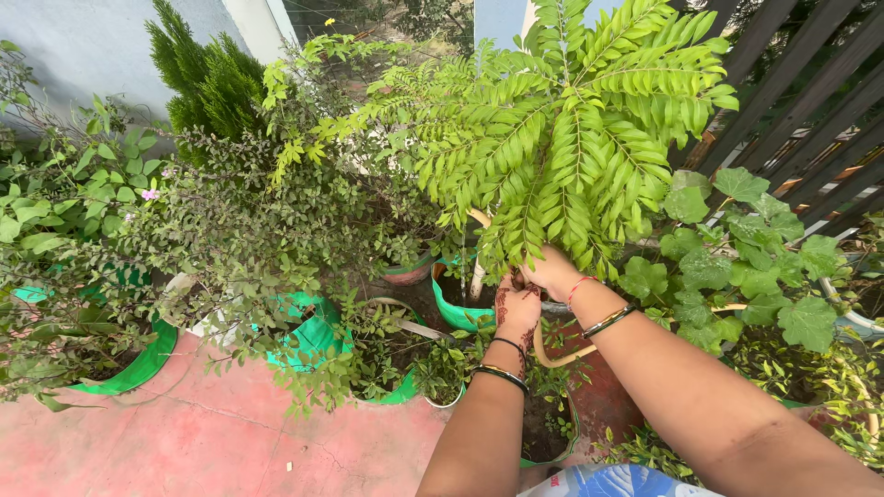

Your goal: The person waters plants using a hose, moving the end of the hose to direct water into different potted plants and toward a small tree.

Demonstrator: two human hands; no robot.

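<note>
My left hand, patterned with dark henna and wearing bangles, reaches down among the potted plants, its fingers curled near a green pot. My right hand sits beside it, fingers hidden under the drooping fronds of a tall leafy plant with long rows of bright green leaflets. What either hand holds is hidden by the leaves. A pale stem rises from the green pot just left of both hands.
Green pots with bushy small-leaved shrubs crowd the left on a reddish floor. A cypress-like shrub stands at the back. A broad-leaved plant and a dark slatted fence lie right.
</note>
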